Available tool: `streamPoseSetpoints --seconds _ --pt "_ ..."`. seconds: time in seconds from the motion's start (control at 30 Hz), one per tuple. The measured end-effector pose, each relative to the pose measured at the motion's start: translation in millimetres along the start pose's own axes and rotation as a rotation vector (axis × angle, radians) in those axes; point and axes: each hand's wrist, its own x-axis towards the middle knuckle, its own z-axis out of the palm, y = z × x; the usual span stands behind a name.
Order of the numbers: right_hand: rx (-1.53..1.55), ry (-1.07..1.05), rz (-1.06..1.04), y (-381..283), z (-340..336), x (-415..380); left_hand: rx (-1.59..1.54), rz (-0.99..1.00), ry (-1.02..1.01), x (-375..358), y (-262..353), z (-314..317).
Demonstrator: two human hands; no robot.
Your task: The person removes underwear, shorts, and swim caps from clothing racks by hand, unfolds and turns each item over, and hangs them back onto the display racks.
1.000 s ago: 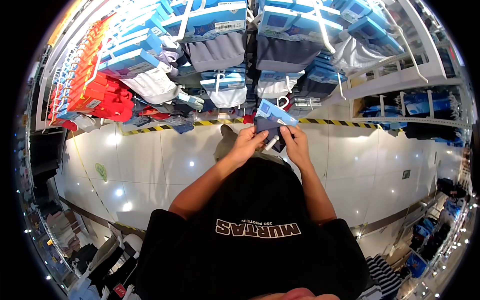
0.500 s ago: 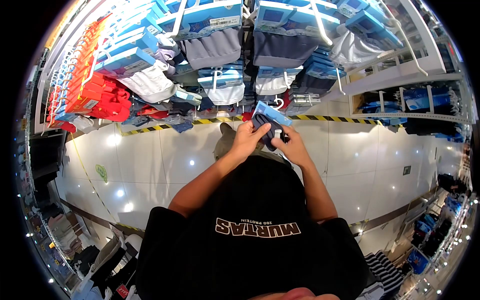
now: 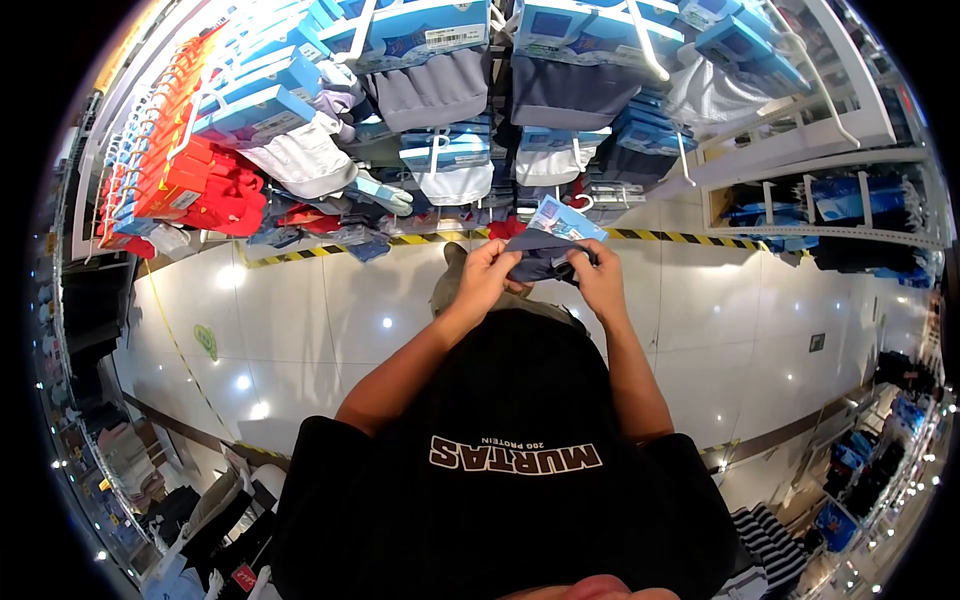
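Note:
In front of my body I hold a pair of dark grey underpants (image 3: 543,260) between both hands, the fabric spread sideways. Its light-blue cardboard header (image 3: 562,219) points up and away from me, with a small white hook at its far right. My left hand (image 3: 486,272) pinches the left edge of the cloth, thumb on top. On the right edge, my right hand (image 3: 598,280) is closed with its thumb and fingers bent around the cloth. The fingers beneath the fabric are partly hidden.
Ahead, a rack carries grey underpants (image 3: 432,92) on blue cards, white ones (image 3: 452,185) lower down, and red garments (image 3: 222,200) at the left. White display hooks (image 3: 648,50) jut out toward me. Yellow-black tape (image 3: 690,238) edges the tiled floor (image 3: 720,330).
The dark underpants have gone from a folded bundle to a wider spread. My hands have moved apart, and the blue header has shifted slightly right.

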Motion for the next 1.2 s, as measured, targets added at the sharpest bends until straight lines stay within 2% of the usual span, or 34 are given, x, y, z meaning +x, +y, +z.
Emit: streamPoseSetpoints --seconds 0.2,0.3,0.37,0.43,0.53,0.67,0.8,0.9,1.13,1.2 --pt "0.052 -0.059 -0.171 -16 -10 -4 0.15 -0.021 0.022 2 -3 -3" --pt "0.225 0.14 -0.186 1 -31 5 0.288 -0.071 -0.017 7 -26 -16" --pt "0.272 0.232 -0.11 4 -57 6 0.361 -0.098 -0.068 2 -31 -20" --pt "0.383 0.354 -0.251 7 -75 13 0.405 -0.136 -0.105 -6 -29 -20" --pt "0.369 0.481 -0.271 4 -102 23 0.393 -0.145 -0.107 -9 -35 -22" --pt "0.346 0.421 -0.244 -3 -137 50 0.399 -0.188 -0.135 -7 -32 -20" --pt "0.301 0.33 -0.329 -17 -141 70 0.395 -0.158 -0.157 -5 -33 -18" --pt "0.381 0.195 -0.265 -17 -134 87 0.416 -0.127 -0.161 -7 -33 -19" --pt "0.365 0.301 -0.233 -3 -124 113 0.388 -0.109 -0.071 -3 -48 -45" --pt "0.252 0.432 -0.181 7 -122 118 0.389 -0.096 -0.007 7 -61 -70"
